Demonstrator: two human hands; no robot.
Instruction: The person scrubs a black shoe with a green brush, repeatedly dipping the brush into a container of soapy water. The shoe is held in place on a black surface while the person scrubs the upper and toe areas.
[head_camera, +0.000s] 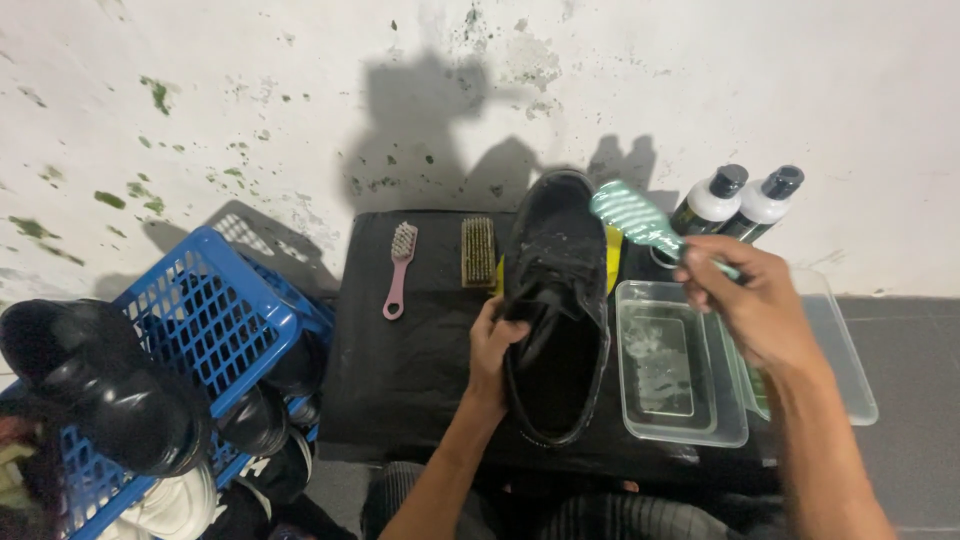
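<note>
left hand (492, 345) gripping black shoe (556, 310), right hand (752, 300) holding green brush (640, 220)

A black shoe (556, 300) lies on a black cloth (410, 350) mid-frame. The raised brush (640, 222) is mint green, another brush (400, 268) pink. Lower left, the basket (215, 320) is blue lattice.

Both forearms are bare, no sleeves, no watch or rings showing on left hand (493, 345) or right hand (755, 300); dark striped trousers (610, 517) below.
</note>
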